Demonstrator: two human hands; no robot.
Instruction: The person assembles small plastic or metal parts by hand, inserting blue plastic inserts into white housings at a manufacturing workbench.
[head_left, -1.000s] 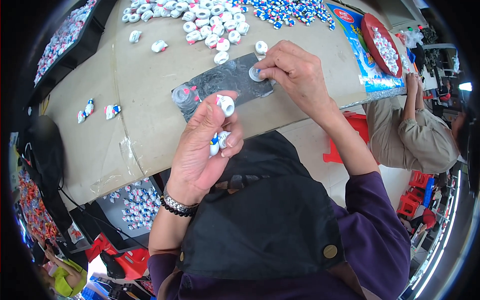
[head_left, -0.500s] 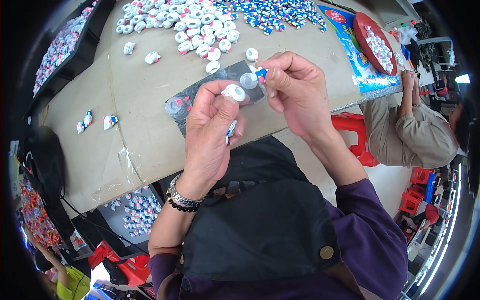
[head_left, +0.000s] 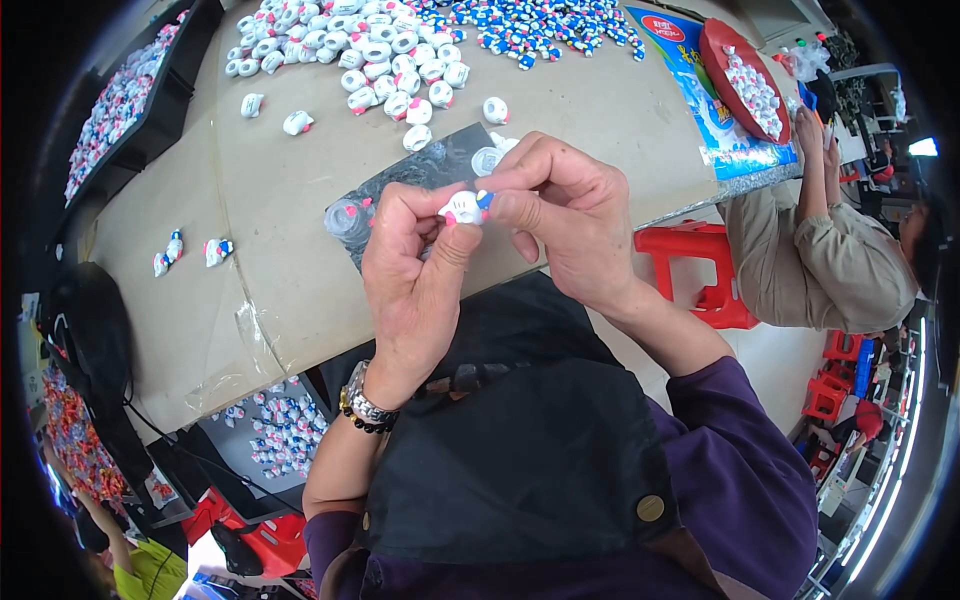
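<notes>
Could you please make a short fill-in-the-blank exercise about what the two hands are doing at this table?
1. Both hands pinch one small white ____ between their fingers.
2. The left hand has a watch and a beaded bracelet on its ____.
3. The stool beside the table is ____.
Missing words: figurine; wrist; red. The right hand pinches too.

Both hands are up close together in front of the chest, fingertips meeting in the middle. Left hand (head_left: 420,270) has its palm turned toward the body, thumb and curled fingers pinched tight, with a watch and a dark bead bracelet on the wrist and a bare forearm coming up from below. Right hand (head_left: 560,215) comes in from the right in a purple sleeve, back of the hand up, thumb and forefinger pinching against the left fingertips.
</notes>
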